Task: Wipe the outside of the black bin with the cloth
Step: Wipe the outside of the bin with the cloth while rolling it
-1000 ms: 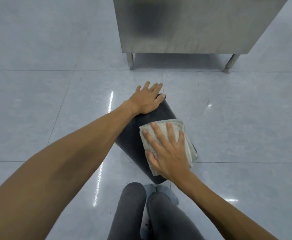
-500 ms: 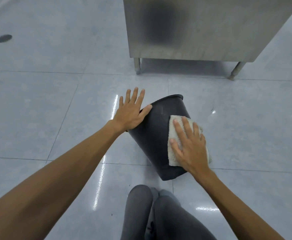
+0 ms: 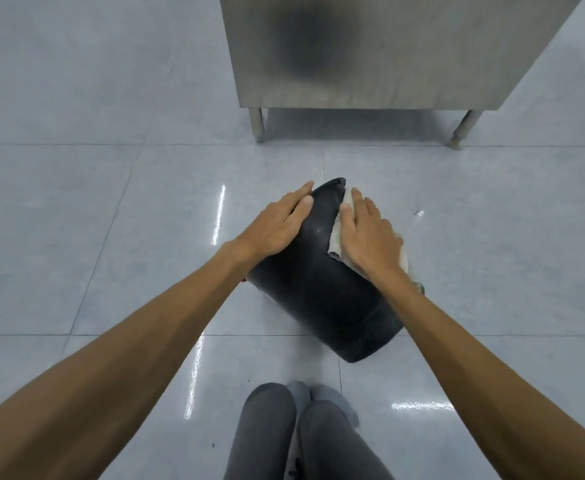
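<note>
The black bin lies tilted on the tiled floor, its open rim pointing away from me and its base towards my knees. My left hand rests flat with straight fingers on the bin's upper left side near the rim. My right hand presses a pale folded cloth against the bin's upper right side, fingers straight. Most of the cloth is hidden under that hand; an edge shows by the rim and another below the wrist.
A stainless steel cabinet on short legs stands just beyond the bin. Glossy grey floor tiles spread all around. My knees in dark trousers are close to the bin's base.
The bin has rolled, and its rim now points away. My right hand slid the cloth up the side towards the rim. My left hand shifted back onto the bin's upper left side.
</note>
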